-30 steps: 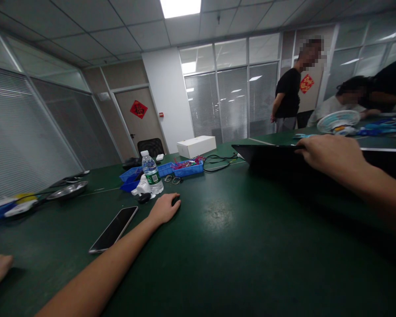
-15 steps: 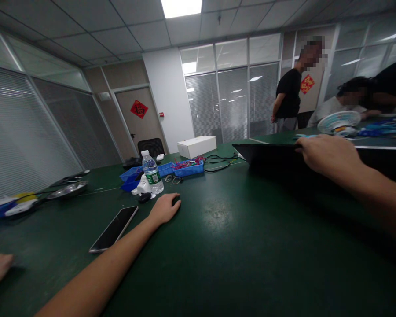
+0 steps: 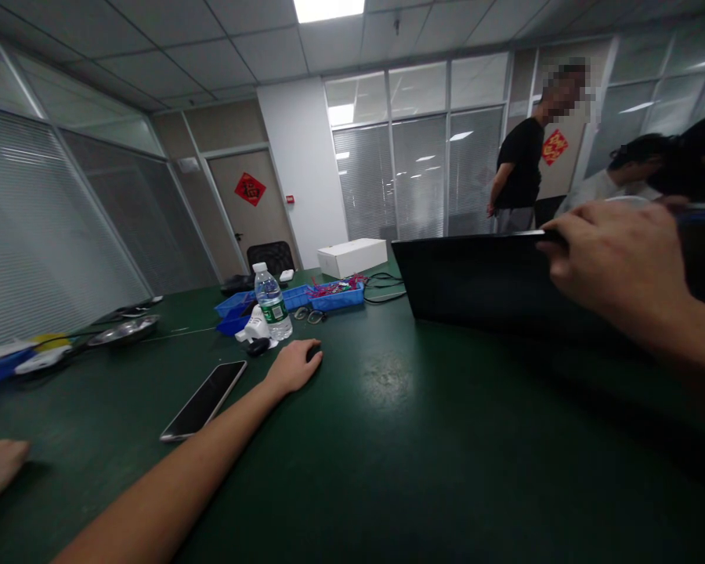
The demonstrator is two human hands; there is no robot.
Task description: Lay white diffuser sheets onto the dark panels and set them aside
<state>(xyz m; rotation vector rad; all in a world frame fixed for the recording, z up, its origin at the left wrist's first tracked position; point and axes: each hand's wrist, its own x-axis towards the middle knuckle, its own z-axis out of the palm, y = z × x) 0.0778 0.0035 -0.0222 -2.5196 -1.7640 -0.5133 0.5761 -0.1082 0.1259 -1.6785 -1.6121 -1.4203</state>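
Observation:
On the right, my right hand (image 3: 623,266) grips the top edge of a thin black panel (image 3: 475,282), which looks like a laptop screen. It stands tilted above the table, its right part lost in shadow behind my forearm. My left hand (image 3: 294,366) rests on the green tabletop with its fingers curled down. A dark spot shows between thumb and forefinger; whether it is a small thing or shadow, I cannot tell. Close to that hand are a water bottle (image 3: 273,304), a small black object (image 3: 258,346) and a phone (image 3: 205,401) lying flat beside my forearm.
Blue trays (image 3: 338,296) with red wires, a white box (image 3: 352,257) and black cables (image 3: 381,288) lie farther back. At lower left another person's hand (image 3: 0,470) rests on the table (image 3: 341,470). A metal dish (image 3: 123,331) sits at left. People are at the back right.
My right hand has lifted the panel's edge, so the panel stands more upright and shows more of its dark face. My left hand has stayed in place.

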